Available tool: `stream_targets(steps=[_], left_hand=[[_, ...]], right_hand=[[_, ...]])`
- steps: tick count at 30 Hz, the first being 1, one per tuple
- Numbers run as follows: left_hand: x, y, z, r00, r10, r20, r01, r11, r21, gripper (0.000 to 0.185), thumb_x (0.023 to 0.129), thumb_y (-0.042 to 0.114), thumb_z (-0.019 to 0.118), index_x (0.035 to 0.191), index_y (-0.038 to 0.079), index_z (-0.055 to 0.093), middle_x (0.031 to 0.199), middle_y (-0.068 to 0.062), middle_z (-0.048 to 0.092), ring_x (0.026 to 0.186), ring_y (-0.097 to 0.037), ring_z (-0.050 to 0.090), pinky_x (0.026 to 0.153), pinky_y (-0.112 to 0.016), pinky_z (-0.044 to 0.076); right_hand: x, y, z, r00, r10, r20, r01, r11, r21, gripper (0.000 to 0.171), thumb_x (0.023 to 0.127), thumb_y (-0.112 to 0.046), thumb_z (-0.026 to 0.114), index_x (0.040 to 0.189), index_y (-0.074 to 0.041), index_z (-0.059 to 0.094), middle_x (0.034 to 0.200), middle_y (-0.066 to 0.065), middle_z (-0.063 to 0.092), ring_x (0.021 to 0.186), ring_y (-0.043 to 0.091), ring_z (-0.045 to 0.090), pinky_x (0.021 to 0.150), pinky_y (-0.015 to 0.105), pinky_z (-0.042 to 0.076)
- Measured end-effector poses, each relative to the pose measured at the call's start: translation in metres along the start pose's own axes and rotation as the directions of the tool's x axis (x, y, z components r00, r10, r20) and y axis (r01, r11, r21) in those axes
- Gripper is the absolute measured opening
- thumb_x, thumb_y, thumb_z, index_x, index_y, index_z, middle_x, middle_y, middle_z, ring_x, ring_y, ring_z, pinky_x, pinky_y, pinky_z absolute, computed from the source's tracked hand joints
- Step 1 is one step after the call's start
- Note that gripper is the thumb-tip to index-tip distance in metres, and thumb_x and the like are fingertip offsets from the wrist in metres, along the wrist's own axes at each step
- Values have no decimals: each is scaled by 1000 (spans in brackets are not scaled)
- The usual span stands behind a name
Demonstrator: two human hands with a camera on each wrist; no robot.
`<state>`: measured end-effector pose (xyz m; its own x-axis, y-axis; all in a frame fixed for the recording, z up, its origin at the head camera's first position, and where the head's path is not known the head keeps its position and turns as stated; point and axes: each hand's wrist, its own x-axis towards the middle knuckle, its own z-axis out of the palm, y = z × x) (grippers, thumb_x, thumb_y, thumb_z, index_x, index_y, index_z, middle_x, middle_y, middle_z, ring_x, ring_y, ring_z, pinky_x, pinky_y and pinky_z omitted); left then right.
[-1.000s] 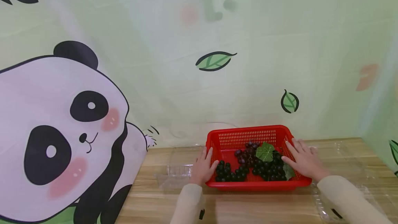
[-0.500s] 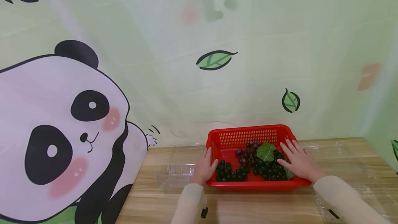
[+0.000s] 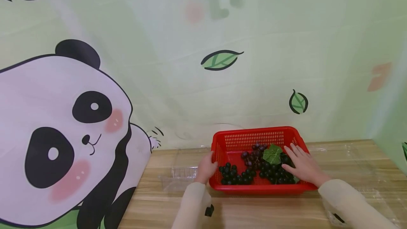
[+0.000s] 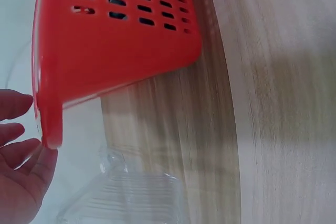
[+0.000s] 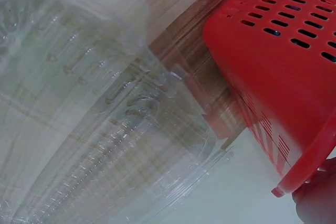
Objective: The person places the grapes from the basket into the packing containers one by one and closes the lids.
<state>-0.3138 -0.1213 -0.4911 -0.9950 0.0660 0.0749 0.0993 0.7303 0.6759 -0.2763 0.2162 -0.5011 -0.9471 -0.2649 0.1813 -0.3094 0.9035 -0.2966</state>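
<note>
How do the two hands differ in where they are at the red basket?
The left hand is at the basket's outer left wall, outside it; the right hand reaches over the right rim, inside. The left touches only plastic, while the right lies on the dark grapes, fingers spread. Both wear cream sleeves.

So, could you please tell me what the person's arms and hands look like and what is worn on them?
Both hands are bare: the left hand and right hand show no gloves, and no rings can be made out. Each arm wears a long, plain cream-coloured sleeve, left sleeve and right sleeve, reaching the wrist. A small black device sits by the left wrist.
</note>
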Motion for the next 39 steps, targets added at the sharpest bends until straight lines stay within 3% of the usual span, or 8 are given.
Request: stream_targets(steps=[7, 22, 29, 39], left_hand=[[2, -5, -4, 1000, -15, -2, 15, 1000, -6, 43, 79, -1, 57, 122, -3, 49, 108, -20, 59, 90, -27, 59, 77, -40, 51], [5, -5, -7, 986, -143, 91, 151, 984, -90, 44, 80, 2, 60, 123, 0, 49, 111, -18, 57, 85, -24, 59, 72, -40, 52], [4, -4, -8, 984, -146, 101, 155, 985, -80, 45, 81, 2, 60, 124, 0, 48, 108, -17, 58, 82, -21, 59, 72, -39, 53], [4, -3, -8, 981, -161, 110, 172, 981, -92, 46, 82, 4, 59, 126, 1, 46, 110, -16, 58, 81, -20, 59, 72, -38, 53]], right_hand=[[0, -3, -2, 1000, -4, 14, 3, 997, 73, 73, 81, -37, 58, 134, 4, 29, 137, 31, 24, 123, 47, 25, 96, 60, 27], [0, -15, 1, 996, 86, 39, -93, 966, 242, 77, 81, -40, 58, 135, 3, 25, 137, 35, 20, 121, 50, 26, 90, 64, 29], [-1, -16, 7, 991, 129, 43, -136, 925, 355, 79, 83, -40, 56, 136, 7, 20, 137, 34, 19, 123, 49, 20, 95, 64, 23], [-2, -19, 5, 964, 251, 90, -261, 820, 509, 85, 86, -41, 52, 136, 11, 8, 138, 33, 17, 124, 47, 21, 96, 61, 25]])
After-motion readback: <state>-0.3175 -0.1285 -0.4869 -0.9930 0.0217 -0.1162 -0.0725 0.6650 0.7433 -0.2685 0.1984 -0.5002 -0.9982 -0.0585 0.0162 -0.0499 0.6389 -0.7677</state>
